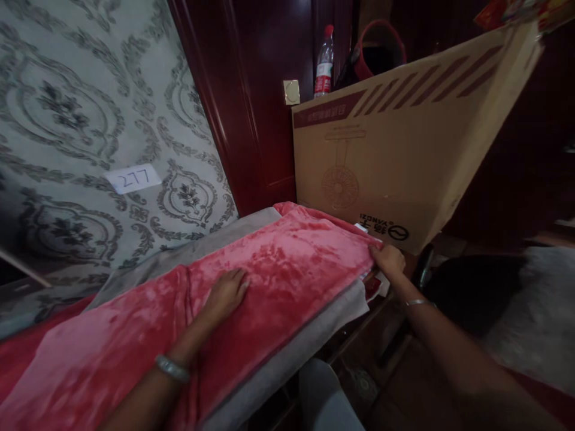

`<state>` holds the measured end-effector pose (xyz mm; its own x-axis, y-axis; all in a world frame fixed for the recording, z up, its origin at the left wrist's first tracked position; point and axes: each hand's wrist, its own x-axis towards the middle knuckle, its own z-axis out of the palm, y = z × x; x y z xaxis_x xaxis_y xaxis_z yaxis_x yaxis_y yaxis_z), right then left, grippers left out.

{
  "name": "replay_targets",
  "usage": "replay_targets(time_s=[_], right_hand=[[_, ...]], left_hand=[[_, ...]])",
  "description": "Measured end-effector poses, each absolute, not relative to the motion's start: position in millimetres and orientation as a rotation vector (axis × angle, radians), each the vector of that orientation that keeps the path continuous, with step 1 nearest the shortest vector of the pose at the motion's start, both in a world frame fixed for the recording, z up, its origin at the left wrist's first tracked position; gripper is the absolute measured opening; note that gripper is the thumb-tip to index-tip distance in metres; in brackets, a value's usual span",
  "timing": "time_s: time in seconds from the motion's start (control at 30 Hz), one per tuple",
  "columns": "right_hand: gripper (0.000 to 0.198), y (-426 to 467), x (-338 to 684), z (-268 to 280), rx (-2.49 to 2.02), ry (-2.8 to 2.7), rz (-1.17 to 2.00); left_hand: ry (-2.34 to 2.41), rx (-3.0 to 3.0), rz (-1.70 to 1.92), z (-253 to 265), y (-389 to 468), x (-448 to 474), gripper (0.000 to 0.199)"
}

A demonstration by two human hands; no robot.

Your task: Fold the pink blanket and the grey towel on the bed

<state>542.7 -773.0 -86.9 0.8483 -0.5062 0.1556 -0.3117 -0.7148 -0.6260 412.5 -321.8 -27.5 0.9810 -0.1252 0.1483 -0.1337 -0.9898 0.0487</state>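
Observation:
A pink-red plush fabric [278,281] lies spread over a grey cloth [314,329], running from the lower left toward the cardboard box. On top of the plush rests my left hand [227,293], palm down and fingers extended, beside a raised fold [183,293]. At the fabric's far right corner, my right hand [387,258] pinches the edge between thumb and fingers. Each wrist wears a bracelet.
Behind the fabric stands a large cardboard box [404,155] with a red-capped bottle [324,63] on top. A dark red door [256,108] and patterned wallpaper [90,108] with a "277" paper [133,178] border the left. My knee [326,395] is below.

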Motion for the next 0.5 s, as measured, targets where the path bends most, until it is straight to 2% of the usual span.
replay_targets(time_s=[0.2, 0.5], right_hand=[[0.054, -764.0, 537.0, -100.8, -2.513, 0.725, -0.401], [0.051, -774.0, 545.8, -122.6, -2.546, 0.746, -0.431]], left_hand=[[-0.002, 3.138, 0.206, -4.5, -364.1, 514.9, 0.034], [0.208, 3.181, 0.234, -24.1, -361.8, 622.1, 0.046]])
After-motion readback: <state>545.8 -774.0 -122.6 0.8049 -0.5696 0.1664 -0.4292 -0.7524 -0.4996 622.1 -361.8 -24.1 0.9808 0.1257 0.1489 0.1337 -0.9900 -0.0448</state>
